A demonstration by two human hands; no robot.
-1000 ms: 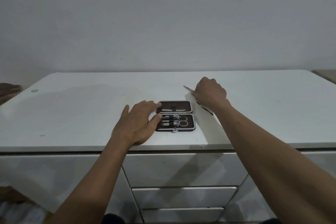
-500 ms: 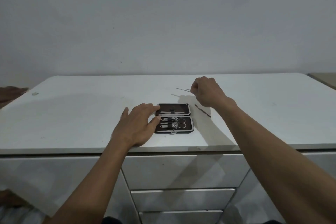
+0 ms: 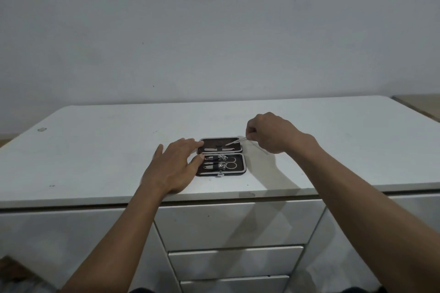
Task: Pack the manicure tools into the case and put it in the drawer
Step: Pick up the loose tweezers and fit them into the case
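A small dark manicure case (image 3: pixel 240 171) lies open near the front edge of the white dresser top (image 3: pixel 95 150). Its near half holds two nail clippers (image 3: pixel 215 162) and scissors (image 3: pixel 232 164); its far half holds a flat silver tool (image 3: pixel 220 149). My left hand (image 3: pixel 173 166) rests flat on the top, fingertips touching the case's left side. My right hand (image 3: pixel 273 133) pinches a thin silver tool (image 3: pixel 235 141), whose tip hangs over the far half of the case. A faint slim tool (image 3: pixel 262 150) lies on the top under my right hand.
Below the dresser top are closed white drawers, the top middle one (image 3: pixel 238 223) right under the case, two more (image 3: pixel 235 261) beneath it. A small speck (image 3: pixel 42 129) lies at the far left. A wall stands behind.
My right hand has carried the thin silver tool from behind the case to above its far half. The left hand stays against the case.
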